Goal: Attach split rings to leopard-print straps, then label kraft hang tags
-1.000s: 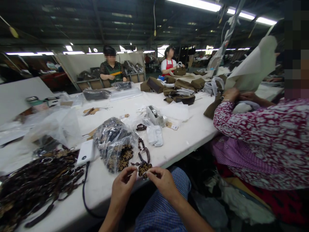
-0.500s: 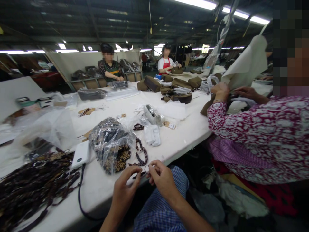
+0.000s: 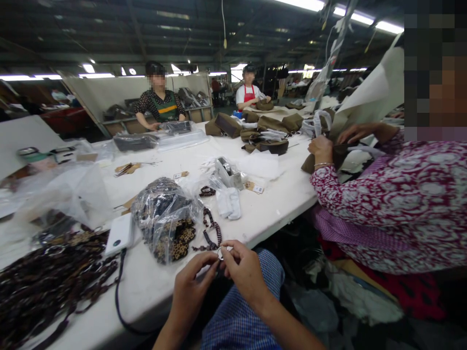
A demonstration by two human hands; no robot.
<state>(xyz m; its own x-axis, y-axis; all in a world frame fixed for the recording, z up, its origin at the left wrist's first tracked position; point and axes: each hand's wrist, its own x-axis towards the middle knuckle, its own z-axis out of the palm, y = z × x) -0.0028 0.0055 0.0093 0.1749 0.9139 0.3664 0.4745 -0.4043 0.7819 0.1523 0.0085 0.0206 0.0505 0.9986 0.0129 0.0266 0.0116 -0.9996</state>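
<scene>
Over the table's front edge, my left hand (image 3: 195,282) and my right hand (image 3: 243,268) meet fingertip to fingertip. A small metal ring (image 3: 220,253) is pinched between them, with a dark piece hanging below it that the fingers partly hide. Just beyond lies a brown braided strap (image 3: 211,228) on the white table. To its left rests a clear plastic bag (image 3: 164,214) with leopard-print and dark pieces inside. A tangled heap of dark braided straps (image 3: 54,287) covers the table's left front.
A white power bank (image 3: 119,233) trails a black cable (image 3: 118,296). A tape dispenser (image 3: 228,172) and paper tags (image 3: 254,187) lie mid-table. Brown bags (image 3: 262,129) are heaped further back. A co-worker in a patterned sleeve (image 3: 365,199) handles material at right; two people stand across the table.
My left hand has come closer to my right, its fingertips now at the ring. Across the table, the co-worker in the green apron has shifted an arm outward. The neighbour's hands have moved lower.
</scene>
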